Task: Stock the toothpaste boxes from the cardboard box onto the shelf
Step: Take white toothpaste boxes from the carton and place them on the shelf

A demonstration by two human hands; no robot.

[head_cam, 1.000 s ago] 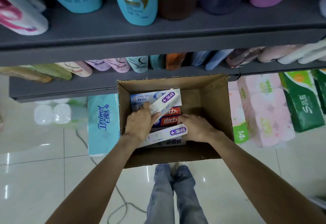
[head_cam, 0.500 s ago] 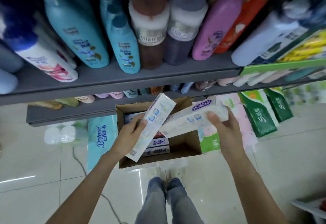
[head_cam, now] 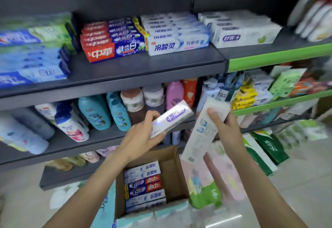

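Task partly done: top shelf [head_cam: 143, 69] already stocked with toothpaste rows, matching white stack [head_cam: 240, 28] at its right end. Left hand [head_cam: 138, 138] gripping one white box [head_cam: 170, 118], right hand [head_cam: 226, 127] gripping a second [head_cam: 201, 134], both raised above the carton [head_cam: 172, 174], neither yet shelved. Several boxes still left in carton, so more trips judged necessary.

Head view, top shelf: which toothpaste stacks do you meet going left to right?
Blue and green boxes → red and blue boxes → white and blue boxes → white boxes with the purple logo.
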